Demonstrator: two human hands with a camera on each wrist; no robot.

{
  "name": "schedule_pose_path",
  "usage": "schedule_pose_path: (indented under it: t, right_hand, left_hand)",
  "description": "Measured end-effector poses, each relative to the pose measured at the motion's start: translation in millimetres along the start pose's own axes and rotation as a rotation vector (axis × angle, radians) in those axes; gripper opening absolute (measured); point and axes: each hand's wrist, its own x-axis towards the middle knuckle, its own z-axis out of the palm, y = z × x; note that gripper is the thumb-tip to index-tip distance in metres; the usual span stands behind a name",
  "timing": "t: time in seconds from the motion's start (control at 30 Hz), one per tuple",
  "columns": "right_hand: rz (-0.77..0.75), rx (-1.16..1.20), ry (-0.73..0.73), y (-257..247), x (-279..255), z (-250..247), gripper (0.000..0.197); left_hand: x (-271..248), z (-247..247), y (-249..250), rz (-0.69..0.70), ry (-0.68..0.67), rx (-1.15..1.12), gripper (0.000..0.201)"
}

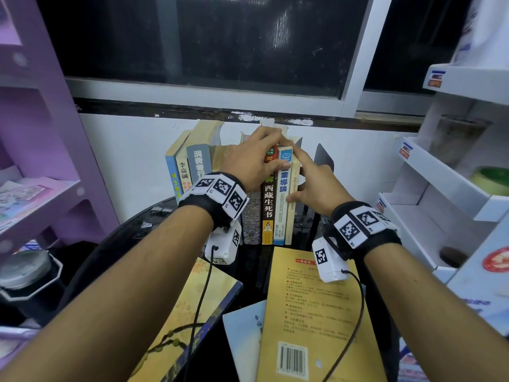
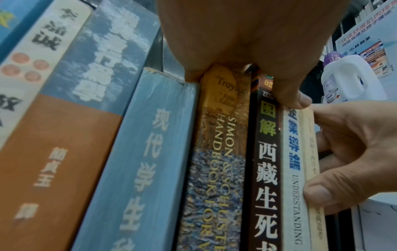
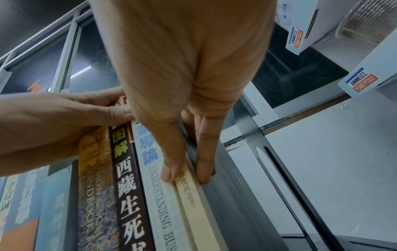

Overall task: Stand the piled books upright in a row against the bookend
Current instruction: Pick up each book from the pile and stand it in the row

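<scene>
A row of books stands upright on the black round table [image 1: 129, 232] against the wall. My left hand [image 1: 275, 151] lies over the tops of the middle books, fingers curled behind them and thumb [image 2: 290, 96] on the dark-spined book [image 1: 267, 205]. My right hand [image 1: 303, 180] pinches the thin cream book [image 3: 193, 200] at the row's right end, thumb [image 3: 171, 166] on one side and fingers on the other. The grey metal bookend [image 1: 324, 158] stands just right of that book, with a small gap. In front, a yellow book with a barcode [image 1: 311, 312], a pale blue book [image 1: 242, 334] and a yellow floral book [image 1: 187, 312] lie flat.
A purple shelf unit [image 1: 41, 133] stands at the left and white display shelves [image 1: 440, 175] at the right, both close to the table. A dark window runs above the row. A white bottle [image 2: 352, 79] sits on the right shelves.
</scene>
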Motion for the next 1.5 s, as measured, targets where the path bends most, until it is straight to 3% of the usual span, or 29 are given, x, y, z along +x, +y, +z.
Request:
schedule_pose_path:
  t: [0.67, 1.1, 1.23, 1.37, 1.5]
  right_hand:
    - [0.044, 0.059, -0.06, -18.5, -22.6, -12.3, 0.099]
    - [0.072, 0.03, -0.082, -33.6, -73.7, -28.6, 0.083]
    - [0.127, -0.004, -0.116, -35.2, -90.9, -28.4, 0.088]
    - [0.159, -0.051, -0.164, -37.4, -110.4, -28.8, 0.08]
    - [0.223, -0.106, -0.221, -35.3, -129.7, -25.4, 0.07]
  left_hand:
    - [-1.3, -7.8, -0.2, 0.022, -0.071, -0.001, 0.046]
    - [-53.2, -10.2, 15.2, 0.032, 0.012, -0.056, 0.063]
    - [-74.5, -8.8, 23.3, 0.028, 0.028, -0.06, 0.064]
    - [-97.2, -2.2, 27.7, -0.009, -0.036, -0.096, 0.063]
    - [-120.3, 5.1, 36.0, -0.093, -0.2, -0.135, 0.065]
